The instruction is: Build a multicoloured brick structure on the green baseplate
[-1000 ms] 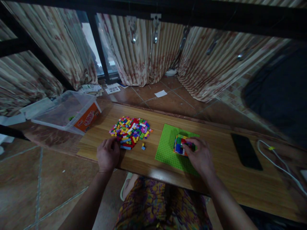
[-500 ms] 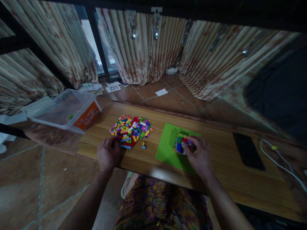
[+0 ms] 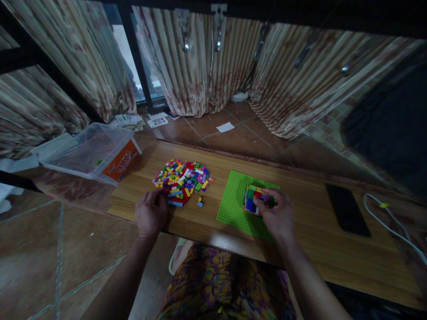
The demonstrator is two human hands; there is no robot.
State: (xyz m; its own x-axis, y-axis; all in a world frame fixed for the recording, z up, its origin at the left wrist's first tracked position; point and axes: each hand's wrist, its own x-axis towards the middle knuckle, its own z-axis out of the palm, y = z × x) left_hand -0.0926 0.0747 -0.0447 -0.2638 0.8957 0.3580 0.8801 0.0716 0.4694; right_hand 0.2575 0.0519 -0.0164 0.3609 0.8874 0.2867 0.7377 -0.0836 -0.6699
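A small multicoloured brick block (image 3: 252, 200) is sitting on a green baseplate (image 3: 233, 206) on a wooden table (image 3: 310, 240). The right hand (image 3: 278, 215) is resting against the block, its fingertips (image 3: 265, 195) pressing together on its top. The left hand (image 3: 151, 213) is lying on the table with fingers curled inward, touching the near edge of a pile of loose bricks (image 3: 183, 178). A black phone (image 3: 347, 210) is lying well apart, to the right.
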